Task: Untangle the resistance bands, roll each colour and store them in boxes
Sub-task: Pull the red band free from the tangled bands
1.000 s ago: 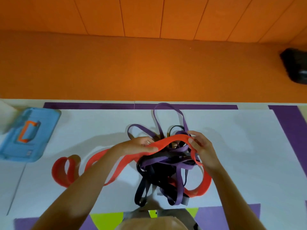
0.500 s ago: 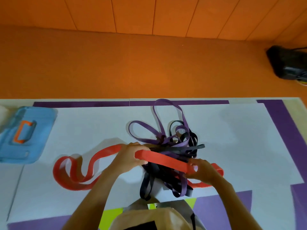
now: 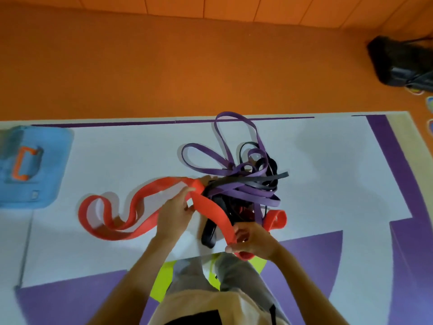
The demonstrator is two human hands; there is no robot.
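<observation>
A wide red resistance band (image 3: 140, 202) trails in loops across the white mat to the left. My left hand (image 3: 174, 213) grips it near the tangle. My right hand (image 3: 249, 239) pinches the same red band nearer to me, lifted off the mat. A tangle of purple bands (image 3: 236, 170) and black bands (image 3: 269, 179) lies just beyond my hands, with purple loops reaching toward the mat's far edge. Another red loop (image 3: 275, 220) pokes out on the tangle's right side.
A blue box (image 3: 32, 167) with an orange handle lies at the mat's left edge. A black bag (image 3: 403, 64) sits on the orange floor at far right. The white mat (image 3: 339, 172) has purple borders. My legs are below the hands.
Both hands have pulled the red band toward me and off the tangle; the right hand has dropped lower and nearer. The view has shifted left.
</observation>
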